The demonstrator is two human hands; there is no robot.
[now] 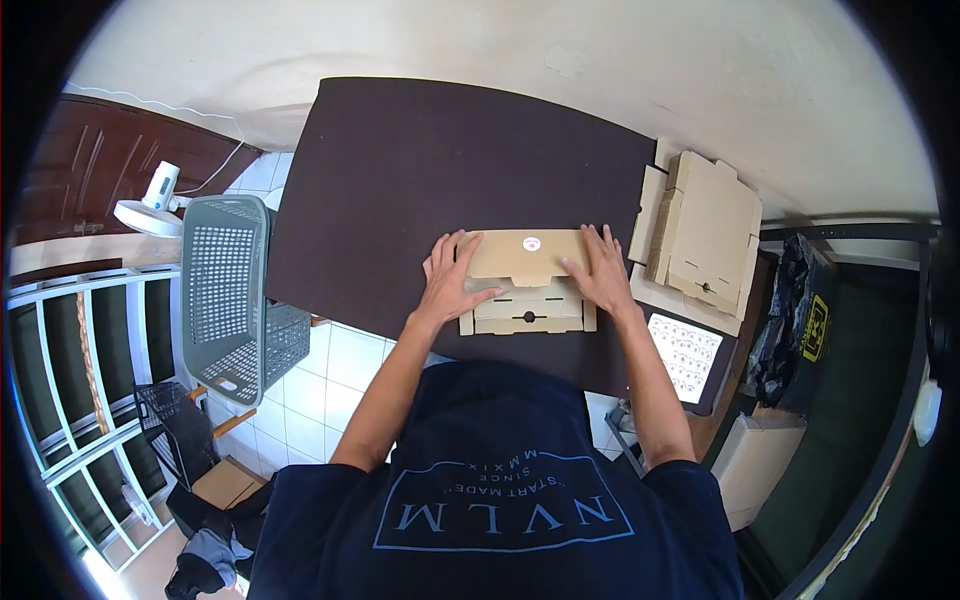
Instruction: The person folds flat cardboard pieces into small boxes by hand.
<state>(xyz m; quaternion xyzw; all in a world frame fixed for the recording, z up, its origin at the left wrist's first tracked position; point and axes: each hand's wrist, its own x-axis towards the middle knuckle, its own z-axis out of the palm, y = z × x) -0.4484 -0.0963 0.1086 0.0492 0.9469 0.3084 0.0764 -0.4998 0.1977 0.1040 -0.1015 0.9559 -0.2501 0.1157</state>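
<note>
"Folding a box (530, 323) seems to be the step in hand?"

"Shutting it, I'd judge. The lid (510, 262), with a round sticker (532, 243) on it, is partway over, and a gap shows above the front wall."

"Where is the box?"

"On the dark table (430, 170), near the edge by the person's body, between both hands. The flat stack (712, 230) and the sticker sheet (684, 357) are off to the right."

"And the grip?"

"Both hands are spread, not closed round anything. The left hand (449, 285) rests at the lid's left end, thumb stretched inward; the right hand (602, 275) is at the other end, thumb on the lid. How hard they press, I can't tell."

"What does the next move call for?"

"Probably even pressure at both ends, with the tab lined up to the front wall."
</note>
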